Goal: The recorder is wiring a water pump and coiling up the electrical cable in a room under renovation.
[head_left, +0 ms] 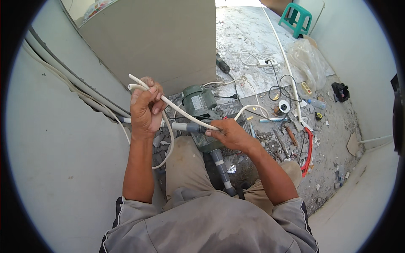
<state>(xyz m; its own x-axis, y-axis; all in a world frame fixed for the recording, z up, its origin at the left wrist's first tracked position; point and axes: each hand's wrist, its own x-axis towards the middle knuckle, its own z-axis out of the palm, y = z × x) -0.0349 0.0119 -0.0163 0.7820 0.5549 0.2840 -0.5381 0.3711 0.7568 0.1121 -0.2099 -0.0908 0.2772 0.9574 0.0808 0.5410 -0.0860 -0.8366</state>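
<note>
Two white electrical cable ends stick up together from my left hand, whose fingers are closed round them. One white cable slants down to the right, where my right hand pinches it between thumb and fingers. Past the right hand the cable curves away over the floor. The other cable hangs from my left hand in a loop beside my left knee. Beneath and beyond my hands stands a green water pump with grey pipes fixed to it; my right hand hides part of it.
A grey panel rises ahead. Rubble, a red-framed hacksaw, a roll of tape, a spool and a plastic bottle lie to the right. Farther off are a power strip, a power tool and a green stool.
</note>
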